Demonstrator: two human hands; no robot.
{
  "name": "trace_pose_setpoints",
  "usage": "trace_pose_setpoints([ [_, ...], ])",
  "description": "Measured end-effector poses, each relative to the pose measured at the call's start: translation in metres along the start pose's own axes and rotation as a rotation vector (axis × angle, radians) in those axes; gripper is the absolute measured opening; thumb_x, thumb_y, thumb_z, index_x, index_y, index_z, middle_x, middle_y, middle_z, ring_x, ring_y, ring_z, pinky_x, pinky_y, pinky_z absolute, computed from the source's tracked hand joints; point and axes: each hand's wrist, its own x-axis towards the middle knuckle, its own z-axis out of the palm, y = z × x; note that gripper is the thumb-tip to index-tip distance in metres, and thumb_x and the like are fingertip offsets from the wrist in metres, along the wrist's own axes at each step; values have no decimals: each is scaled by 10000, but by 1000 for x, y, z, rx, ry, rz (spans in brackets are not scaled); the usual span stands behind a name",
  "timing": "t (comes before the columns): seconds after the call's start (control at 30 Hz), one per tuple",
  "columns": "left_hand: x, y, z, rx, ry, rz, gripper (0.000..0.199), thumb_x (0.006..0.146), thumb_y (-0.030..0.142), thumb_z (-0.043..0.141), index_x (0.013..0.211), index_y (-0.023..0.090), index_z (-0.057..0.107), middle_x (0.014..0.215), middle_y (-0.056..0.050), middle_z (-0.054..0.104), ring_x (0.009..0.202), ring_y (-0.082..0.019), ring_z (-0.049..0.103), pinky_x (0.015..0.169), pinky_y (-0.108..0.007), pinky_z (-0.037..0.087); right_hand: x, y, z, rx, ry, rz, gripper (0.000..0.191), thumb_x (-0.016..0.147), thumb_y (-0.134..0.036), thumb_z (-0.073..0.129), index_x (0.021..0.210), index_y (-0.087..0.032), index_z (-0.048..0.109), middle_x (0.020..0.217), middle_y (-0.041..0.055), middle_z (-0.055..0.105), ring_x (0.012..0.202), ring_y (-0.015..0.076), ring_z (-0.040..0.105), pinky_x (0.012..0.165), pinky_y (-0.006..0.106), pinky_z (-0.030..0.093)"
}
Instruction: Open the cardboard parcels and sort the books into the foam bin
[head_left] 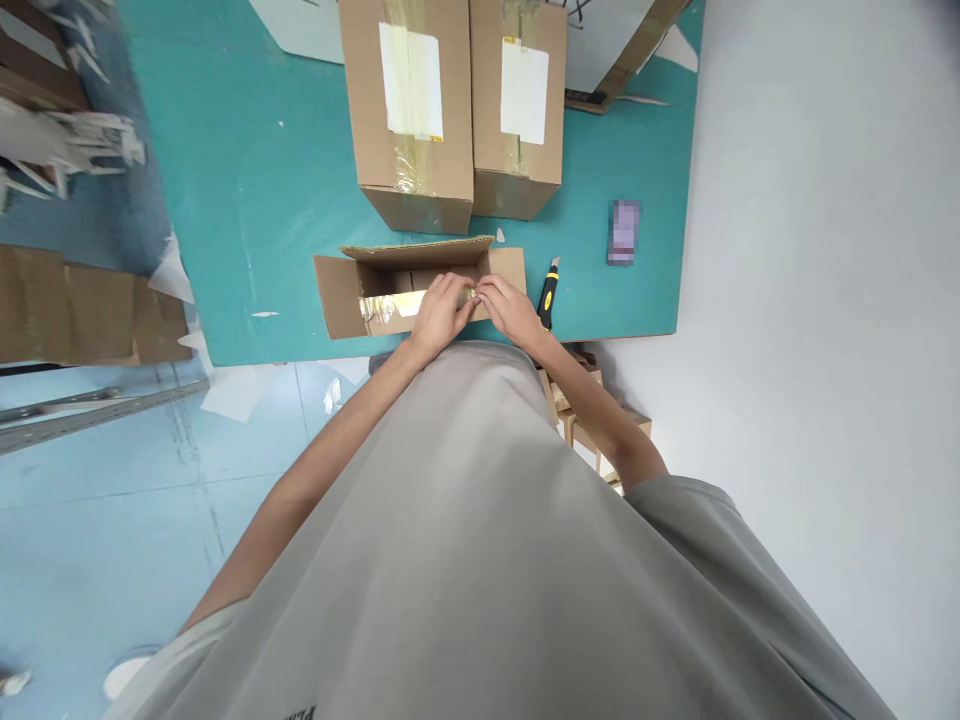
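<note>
An open cardboard box (pixel 345 295) lies near the table's front edge, its flaps spread. Shiny packing tape (pixel 377 308) and a pale label run along its near flap. Over this flap, the fingers of my left hand (pixel 441 312) are bent together at the tape's right part. My right hand (pixel 511 310) meets it there, thumb and fingers pinched at the tape's end. The fingertips partly hide what they grip. Just right of my right hand is a black and yellow utility knife (pixel 550 295), its blade pointing away from me.
Two taped cardboard boxes (pixel 416 165) with white labels stand behind the open box on the green table (pixel 247 200). A blurred purple object (pixel 623 233) lies at right, near the white wall (pixel 817 250). Folded cardboard (pixel 82 310) is at left; more boxes sit below the table.
</note>
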Motion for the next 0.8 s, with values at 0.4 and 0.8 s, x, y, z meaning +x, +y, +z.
trace_pose_setpoints([
  [0.4,8,5,6,136,-120,125,370,1089,243,341,1227,166,676,1256,-211,698,1219,-376,573,1038,-588,477,-18,-2,13,117,319,342,242,1060,-442,622,1059,-227,733,1114,109,661,1102,283,622,1051,461,530],
  [0.8,0,3,3,-450,356,-328,290,1127,517,415,1112,256,539,1015,-74,745,983,-211,723,899,-384,578,-22,-8,13,252,236,433,246,1020,-440,665,944,-225,757,987,62,693,902,222,633,934,382,543],
])
